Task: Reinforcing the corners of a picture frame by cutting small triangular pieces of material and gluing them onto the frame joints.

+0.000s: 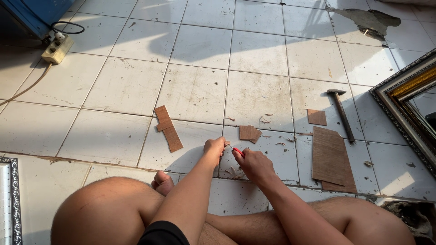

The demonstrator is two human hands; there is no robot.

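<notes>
Low in the middle of the frame, the left hand (214, 147) is pinched shut on a tiny piece of wood (225, 145), held just above the tiled floor (190, 90). The right hand (254, 165) is closed around a red-handled knife (238, 151), its tip meeting that piece — this looks like whittling or trimming, mid-cut. A further cut would call for a steady pinch and short strokes away from the left fingers.

Shavings (265, 120) lie scattered just beyond. Around them: a small square offcut (249, 132), a long strip pair (167, 128) to the left, a larger brown panel (333, 159) at right, a hammer (341, 113) beside it. An ornate frame (404, 102) fills the right edge — a power strip (56, 49) sits upper left. No packages, labels or signs show.
</notes>
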